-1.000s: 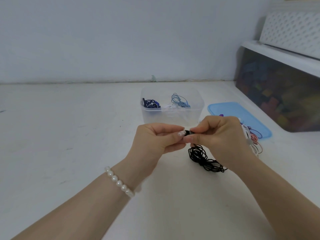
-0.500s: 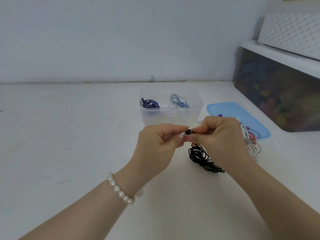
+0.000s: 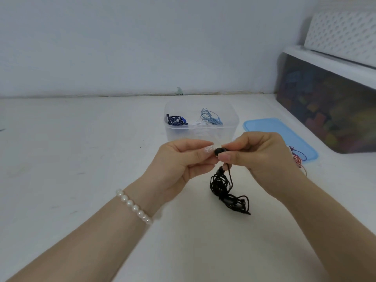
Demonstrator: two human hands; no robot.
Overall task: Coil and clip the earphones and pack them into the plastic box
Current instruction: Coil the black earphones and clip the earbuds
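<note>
**Both hands pinching black earphones above desk**

Right hand and left hand meet in mid-frame, raised over the white desk. Right hand: thumb and forefinger pinch a small black earbud at the top of the black earphones; other fingers curled in. Left hand: fingers curled, thumb and forefinger tips right at the same earbud, touching or pinching it from the left; exact contact hard to tell. A pearl bracelet sits on the left wrist.

The black earphones hang from the pinch as a loose tangled bundle; the lower end rests on the desk below and between the 2 hands, trailing toward the right forearm. No clip visible on it.

The plastic box stands open on the desk just behind the hands. Inside: dark blue earphones at the left, light blue earphones at the right, something white between them, too small to tell.

The blue lid lies flat on the desk right of the box. More cables, red and purple, lie at the lid's near edge, mostly hidden behind the right hand.

Far right: a dark translucent storage bin with coloured contents, blurred, and a white perforated basket on top.
</note>
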